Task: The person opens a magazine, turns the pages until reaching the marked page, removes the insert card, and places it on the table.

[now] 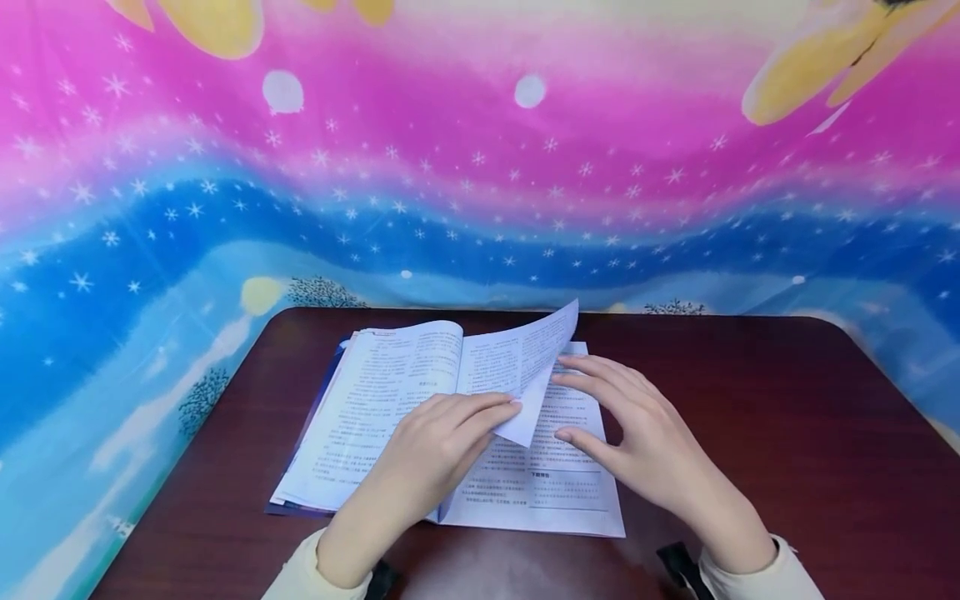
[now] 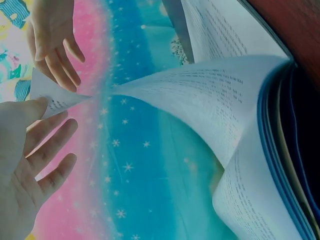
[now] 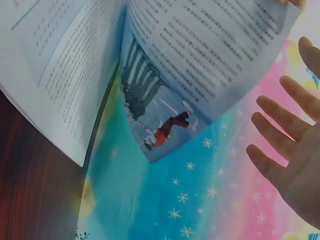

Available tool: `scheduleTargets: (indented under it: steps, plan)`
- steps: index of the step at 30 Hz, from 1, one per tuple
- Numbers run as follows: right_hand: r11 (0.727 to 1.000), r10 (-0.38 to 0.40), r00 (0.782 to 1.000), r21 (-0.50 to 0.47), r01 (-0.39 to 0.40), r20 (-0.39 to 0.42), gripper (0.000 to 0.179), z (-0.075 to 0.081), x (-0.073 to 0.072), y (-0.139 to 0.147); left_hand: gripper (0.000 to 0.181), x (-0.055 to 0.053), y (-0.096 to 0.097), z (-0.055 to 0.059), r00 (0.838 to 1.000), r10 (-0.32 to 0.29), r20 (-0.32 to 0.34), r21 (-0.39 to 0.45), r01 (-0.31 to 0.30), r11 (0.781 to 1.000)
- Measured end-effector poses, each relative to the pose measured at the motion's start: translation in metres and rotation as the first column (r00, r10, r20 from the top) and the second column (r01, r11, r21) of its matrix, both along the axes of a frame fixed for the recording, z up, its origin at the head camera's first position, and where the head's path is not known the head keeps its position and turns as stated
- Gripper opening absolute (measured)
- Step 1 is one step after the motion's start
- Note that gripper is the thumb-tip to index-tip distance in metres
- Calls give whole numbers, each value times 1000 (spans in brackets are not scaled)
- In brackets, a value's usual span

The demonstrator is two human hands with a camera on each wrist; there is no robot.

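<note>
An open magazine (image 1: 375,400) with printed text lies on the table, its pages spread to both sides. One page (image 1: 551,358) is lifted from the right side and curls upward. My left hand (image 1: 446,442) pinches the lower corner of this page between thumb and fingers; in the left wrist view the thumb (image 2: 36,109) lies over the corner. Just right of the raised page is my right hand (image 1: 648,437), fingers spread and holding nothing. The right wrist view shows a picture of a figure in red (image 3: 161,136) on the lifted page.
The dark reddish-brown table (image 1: 765,400) has rounded far corners. Behind it hangs a pink and blue cloth (image 1: 480,192) with snowflakes. Light sleeves (image 1: 757,575) and dark wrist bands (image 1: 682,567) show at both wrists.
</note>
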State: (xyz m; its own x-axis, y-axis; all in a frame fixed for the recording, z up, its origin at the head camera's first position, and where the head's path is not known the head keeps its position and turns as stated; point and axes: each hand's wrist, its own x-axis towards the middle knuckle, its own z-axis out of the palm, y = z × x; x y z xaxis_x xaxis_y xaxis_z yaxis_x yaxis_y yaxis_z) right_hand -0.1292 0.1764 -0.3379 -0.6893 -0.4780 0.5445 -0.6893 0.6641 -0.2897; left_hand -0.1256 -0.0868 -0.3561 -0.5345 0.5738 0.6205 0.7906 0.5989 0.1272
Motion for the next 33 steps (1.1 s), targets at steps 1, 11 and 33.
scheduleTargets:
  steps: [1, 11, 33]
  plan:
    - [1000, -4, 1000, -1, 4, 0, 55, 1, 0, 1, 48, 0, -1, 0, 1000, 7, 2, 3, -7, 1000]
    - [999, -33, 999, -41, 32, -5, 51, 7, 1, 10, 43, -1, -6, 3, 1000, 11, -2, 50, -11, 999]
    - [998, -47, 998, 47, 49, -36, 36, -17, 0, 30, 63, 4, -56, -8, 988, 153, -39, 135, -146, 980]
